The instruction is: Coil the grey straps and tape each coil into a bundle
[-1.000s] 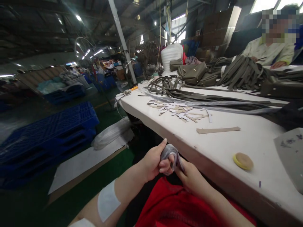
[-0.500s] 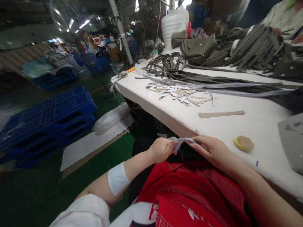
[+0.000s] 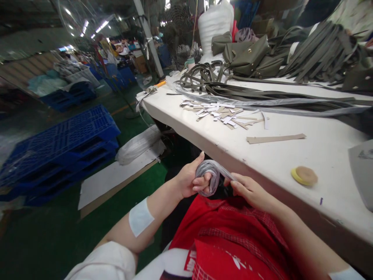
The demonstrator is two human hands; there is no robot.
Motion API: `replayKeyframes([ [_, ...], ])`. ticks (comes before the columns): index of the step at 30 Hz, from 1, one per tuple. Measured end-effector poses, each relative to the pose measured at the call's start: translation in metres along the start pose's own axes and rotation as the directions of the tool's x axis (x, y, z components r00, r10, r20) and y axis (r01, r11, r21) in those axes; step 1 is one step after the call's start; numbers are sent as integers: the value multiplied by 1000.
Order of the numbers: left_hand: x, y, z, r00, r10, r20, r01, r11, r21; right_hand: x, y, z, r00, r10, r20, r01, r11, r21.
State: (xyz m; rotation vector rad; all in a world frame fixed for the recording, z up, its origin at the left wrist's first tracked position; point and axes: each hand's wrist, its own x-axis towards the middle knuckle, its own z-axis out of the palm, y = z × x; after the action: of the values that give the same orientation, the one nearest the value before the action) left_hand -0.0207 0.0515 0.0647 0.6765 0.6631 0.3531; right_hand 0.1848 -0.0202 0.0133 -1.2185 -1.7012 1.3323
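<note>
A long strip of greyish, shiny film-like material is wound into a coil (image 3: 214, 177) above my lap; whether a strap lies inside it I cannot tell. My left hand (image 3: 190, 177) holds this coil, its fingers through the middle and the thumb pointing up. My right hand (image 3: 247, 188) pinches the strip's outer stretch (image 3: 225, 171) between thumb and fingers, to the right of the coil. Both hands are over the red apron (image 3: 233, 237), just off the front edge of the white table (image 3: 271, 159).
On the table lie scattered paper strips (image 3: 224, 114), one long beige strip (image 3: 275, 139), a yellow tape roll (image 3: 304, 175), dark straps (image 3: 250, 93) and olive bags (image 3: 247, 54). Blue pallets (image 3: 64, 151) and a flat board (image 3: 119, 175) are on the floor to the left.
The strip, earlier bunched between both hands, now shows as a round coil around my left fingers. My left hand has turned, thumb raised, and moved slightly left; my right hand is a little lower.
</note>
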Motion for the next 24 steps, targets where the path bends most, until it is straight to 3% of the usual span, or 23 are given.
replayKeyframes([
  [3, 14, 2, 18, 973, 226, -45, -230, 953, -198, 9, -8, 37, 996, 2, -84, 15, 979, 205],
  [6, 27, -4, 34, 889, 449, -91, -458, 869, -184, 15, -18, 58, 986, 78, -147, 0, 884, 468],
  [8, 31, -11, 38, 866, 497, -49, -499, 862, -89, 13, -23, 57, 985, 126, -120, -27, 791, 611],
  [12, 29, -26, 36, 887, 456, 74, -461, 880, 111, 2, -22, 44, 995, 102, 22, -80, 616, 784],
  [14, 25, -31, 37, 870, 478, 119, -491, 828, 271, -3, -21, 40, 993, 119, 11, -77, 573, 816],
  [19, 15, -35, 42, 834, 465, 295, -536, 558, 634, -8, -25, 34, 939, 311, -149, -51, 552, 832],
  [24, 20, -45, 34, 664, 555, 501, -655, 108, 748, -5, -20, 29, 901, 369, -227, 42, 448, 893],
])
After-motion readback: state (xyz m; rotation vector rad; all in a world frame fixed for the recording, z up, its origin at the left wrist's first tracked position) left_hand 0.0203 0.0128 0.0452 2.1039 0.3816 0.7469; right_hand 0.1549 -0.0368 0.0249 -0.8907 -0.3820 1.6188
